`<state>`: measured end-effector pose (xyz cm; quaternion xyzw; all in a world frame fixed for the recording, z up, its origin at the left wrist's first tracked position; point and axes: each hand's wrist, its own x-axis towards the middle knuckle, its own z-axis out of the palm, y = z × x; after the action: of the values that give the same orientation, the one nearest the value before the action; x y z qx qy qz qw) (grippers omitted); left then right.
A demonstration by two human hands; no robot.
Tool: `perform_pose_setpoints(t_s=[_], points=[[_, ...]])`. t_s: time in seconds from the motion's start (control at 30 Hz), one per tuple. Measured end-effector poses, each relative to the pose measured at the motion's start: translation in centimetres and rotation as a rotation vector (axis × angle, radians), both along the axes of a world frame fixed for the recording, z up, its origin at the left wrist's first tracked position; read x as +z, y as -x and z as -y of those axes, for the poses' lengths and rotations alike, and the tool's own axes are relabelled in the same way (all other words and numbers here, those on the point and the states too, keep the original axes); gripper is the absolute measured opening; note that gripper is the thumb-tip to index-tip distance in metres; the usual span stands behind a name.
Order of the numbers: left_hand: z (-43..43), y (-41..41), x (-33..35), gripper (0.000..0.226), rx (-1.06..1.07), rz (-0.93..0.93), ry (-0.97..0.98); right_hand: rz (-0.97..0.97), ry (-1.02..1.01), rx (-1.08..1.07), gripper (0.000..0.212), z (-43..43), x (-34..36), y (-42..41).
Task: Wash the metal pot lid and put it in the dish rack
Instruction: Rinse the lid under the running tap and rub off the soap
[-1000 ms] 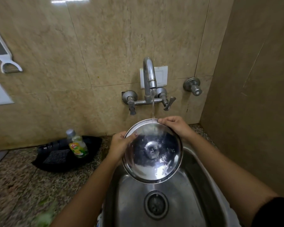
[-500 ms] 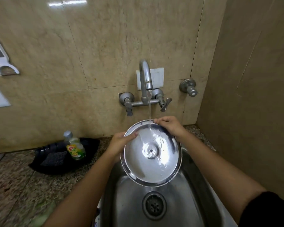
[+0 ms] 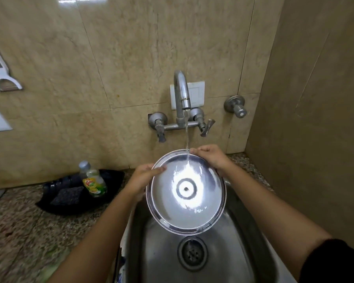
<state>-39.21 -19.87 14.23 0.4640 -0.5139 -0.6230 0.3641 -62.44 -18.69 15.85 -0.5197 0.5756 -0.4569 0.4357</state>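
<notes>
The round metal pot lid (image 3: 185, 209) is held over the steel sink (image 3: 243, 260), its hollow underside facing me. My left hand (image 3: 140, 178) grips its left rim with the thumb over the edge. My right hand (image 3: 211, 155) holds the upper right rim. Water from the tap (image 3: 181, 92) falls in a thin stream onto the lid's upper part and spreads over it. No dish rack is in view.
A dish soap bottle (image 3: 92, 180) and a dark scrub pad (image 3: 67, 196) sit in a black tray (image 3: 110, 176) on the granite counter (image 3: 29, 231) to the left. The drain (image 3: 192, 253) lies under the lid. Tiled walls close the back and right.
The lid has tilted flatter toward me, so the stream now hits farther inside it and water sheets across the surface. Both hands keep their grip.
</notes>
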Motion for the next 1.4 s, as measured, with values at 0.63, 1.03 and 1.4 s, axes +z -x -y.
perform_pose_setpoints(t_s=[0.63, 1.03, 1.4], points=[[-1.8, -1.8, -4.0, 0.016, 0.336, -0.177, -0.031, -0.870, 0.385, -0.156, 0.061, -8.4, -10.6, 2.2], [-2.3, -1.4, -3.7, 0.041, 0.112, -0.098, -0.492, -0.890, 0.735, 0.201, 0.017, -8.5, -4.7, 2.1], [-3.2, 1.0, -4.8, 0.055, 0.084, -0.270, -0.258, 0.241, 0.046, -0.325, 0.027, -6.5, -5.7, 1.1]])
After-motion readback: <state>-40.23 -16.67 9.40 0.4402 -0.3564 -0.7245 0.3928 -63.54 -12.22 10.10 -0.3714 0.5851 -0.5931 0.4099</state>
